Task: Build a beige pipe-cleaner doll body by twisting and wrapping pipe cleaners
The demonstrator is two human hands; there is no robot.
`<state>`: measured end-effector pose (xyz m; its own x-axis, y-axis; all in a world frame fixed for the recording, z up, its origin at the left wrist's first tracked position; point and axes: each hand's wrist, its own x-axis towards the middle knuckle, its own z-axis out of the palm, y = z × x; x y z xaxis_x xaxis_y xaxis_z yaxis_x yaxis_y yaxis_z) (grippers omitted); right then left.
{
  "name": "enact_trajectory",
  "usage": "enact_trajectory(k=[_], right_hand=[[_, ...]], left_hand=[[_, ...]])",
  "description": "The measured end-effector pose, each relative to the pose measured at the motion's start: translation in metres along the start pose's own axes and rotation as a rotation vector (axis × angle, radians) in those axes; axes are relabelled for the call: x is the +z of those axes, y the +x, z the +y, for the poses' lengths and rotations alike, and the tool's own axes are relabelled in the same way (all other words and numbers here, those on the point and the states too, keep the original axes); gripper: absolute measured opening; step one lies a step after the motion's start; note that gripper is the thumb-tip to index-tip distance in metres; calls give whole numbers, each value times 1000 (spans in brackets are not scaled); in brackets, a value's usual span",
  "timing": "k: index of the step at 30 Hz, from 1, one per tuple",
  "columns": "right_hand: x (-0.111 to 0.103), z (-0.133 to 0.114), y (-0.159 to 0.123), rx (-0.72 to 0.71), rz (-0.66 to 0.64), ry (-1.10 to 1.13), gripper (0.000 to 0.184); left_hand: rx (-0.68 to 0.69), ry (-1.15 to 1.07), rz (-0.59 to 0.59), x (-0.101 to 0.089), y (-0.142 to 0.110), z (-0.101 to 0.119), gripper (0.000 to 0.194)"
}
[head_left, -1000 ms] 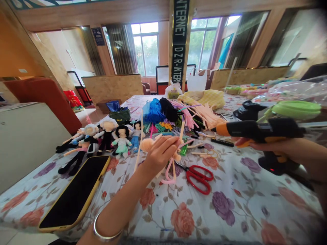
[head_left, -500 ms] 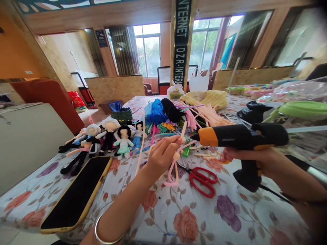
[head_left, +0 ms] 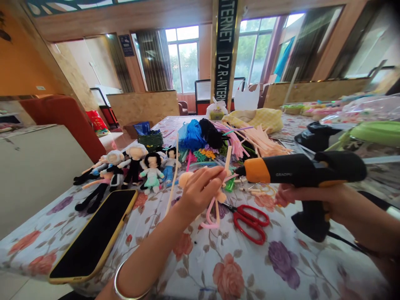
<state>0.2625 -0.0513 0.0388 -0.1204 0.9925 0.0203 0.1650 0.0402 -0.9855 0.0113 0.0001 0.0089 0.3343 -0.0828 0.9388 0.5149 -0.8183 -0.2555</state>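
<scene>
My left hand [head_left: 200, 191] is closed around a small pipe-cleaner figure [head_left: 215, 200] with a peach body and pink looped legs, held above the floral tablecloth [head_left: 237, 266]. My right hand [head_left: 312, 196] grips a black and orange glue gun [head_left: 300, 171]. Its nozzle points left and sits right beside the top of the figure, near my left fingertips. Red scissors [head_left: 250, 220] lie on the cloth just below the two hands.
A yellow-cased phone [head_left: 93, 235] lies at the front left. Several finished dolls [head_left: 131, 166] lie in a row behind it. A heap of coloured pipe cleaners [head_left: 215, 139] fills the table's middle. A black bag [head_left: 315, 135] and green lid [head_left: 375, 133] sit at the right.
My right hand has swung the glue gun leftward, bringing its nozzle up to the figure. My left hand kept the figure in about the same place.
</scene>
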Motion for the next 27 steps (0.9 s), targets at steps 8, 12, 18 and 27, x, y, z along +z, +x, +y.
enact_trajectory(k=[8, 12, 18, 27], right_hand=[[2, -3, -1, -16, -58, -7, 17], [2, 1, 0, -7, -45, 20, 17], [1, 2, 0, -26, -80, 37, 14], [-2, 4, -1, -2, -99, 6, 14]], left_hand=[[14, -1, -6, -1, 1, 1, 11], [17, 1, -15, -2, 2, 1, 11], [25, 0, -6, -2, 1, 1, 12], [22, -5, -14, -3, 3, 3, 8]])
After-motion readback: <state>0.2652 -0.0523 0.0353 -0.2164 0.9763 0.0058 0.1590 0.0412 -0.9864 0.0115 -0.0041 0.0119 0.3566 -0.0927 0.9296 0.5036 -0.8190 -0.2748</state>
